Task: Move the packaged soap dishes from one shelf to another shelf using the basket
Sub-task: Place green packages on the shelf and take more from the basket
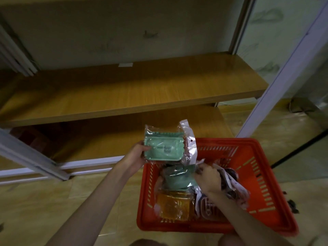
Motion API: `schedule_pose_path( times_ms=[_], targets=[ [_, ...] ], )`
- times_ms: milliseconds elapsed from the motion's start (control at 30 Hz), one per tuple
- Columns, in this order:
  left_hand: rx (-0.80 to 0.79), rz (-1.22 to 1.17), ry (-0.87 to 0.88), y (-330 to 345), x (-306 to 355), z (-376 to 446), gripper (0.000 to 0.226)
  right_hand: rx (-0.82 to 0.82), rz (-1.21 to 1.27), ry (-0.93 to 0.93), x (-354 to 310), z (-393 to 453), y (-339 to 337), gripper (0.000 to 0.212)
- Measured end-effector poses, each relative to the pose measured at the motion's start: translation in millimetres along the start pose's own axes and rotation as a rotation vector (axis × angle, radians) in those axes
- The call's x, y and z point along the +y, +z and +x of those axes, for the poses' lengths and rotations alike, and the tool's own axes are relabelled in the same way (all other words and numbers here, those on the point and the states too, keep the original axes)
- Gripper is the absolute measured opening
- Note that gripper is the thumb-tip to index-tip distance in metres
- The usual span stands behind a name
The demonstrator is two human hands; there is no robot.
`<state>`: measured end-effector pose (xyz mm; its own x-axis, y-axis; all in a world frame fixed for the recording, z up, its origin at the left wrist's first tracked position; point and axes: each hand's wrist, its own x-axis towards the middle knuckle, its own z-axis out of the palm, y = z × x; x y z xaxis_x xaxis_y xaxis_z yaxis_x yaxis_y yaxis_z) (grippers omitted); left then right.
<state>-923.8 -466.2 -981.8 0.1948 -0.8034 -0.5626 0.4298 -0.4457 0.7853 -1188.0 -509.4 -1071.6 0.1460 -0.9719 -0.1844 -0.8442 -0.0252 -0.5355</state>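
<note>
A red plastic basket (262, 174) stands on the floor below the shelves. My left hand (137, 153) grips a green soap dish in clear packaging (164, 148), held above the basket's far left corner; a second, reddish pack lies behind it. My right hand (208, 178) is down in the basket with its fingers curled on a crinkled clear pack (229, 180). In the basket lie another green pack (179, 176), an orange pack (173, 205) and a dark one (206, 208).
A long wooden shelf (133, 93) runs across the middle with a small white label at its back; a lower shelf (124, 139) sits under it. White metal frame posts (276, 82) stand at right and lower left. Tan tiled floor surrounds the basket.
</note>
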Motion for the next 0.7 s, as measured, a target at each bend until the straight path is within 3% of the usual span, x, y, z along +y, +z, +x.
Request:
schedule_pose_path(
  times_ms=[167, 333, 533, 700],
  targets=[
    [0.005, -0.081, -0.068, 6, 16, -14, 0.038, -0.036, 0.176, 0.049, -12, -1, -47, 0.024],
    [0.008, -0.094, -0.076, 23, 68, -68, 0.037, -0.152, 0.332, 0.106, -23, -15, -127, 0.020],
    [-0.010, 0.012, -0.068, 54, 152, -174, 0.034, -0.220, 0.712, 0.250, -96, -70, -261, 0.022],
    [-0.028, 0.041, -0.098, 79, 238, -269, 0.032, -0.227, 0.787, 0.228, -163, -122, -372, 0.024]
  ],
)
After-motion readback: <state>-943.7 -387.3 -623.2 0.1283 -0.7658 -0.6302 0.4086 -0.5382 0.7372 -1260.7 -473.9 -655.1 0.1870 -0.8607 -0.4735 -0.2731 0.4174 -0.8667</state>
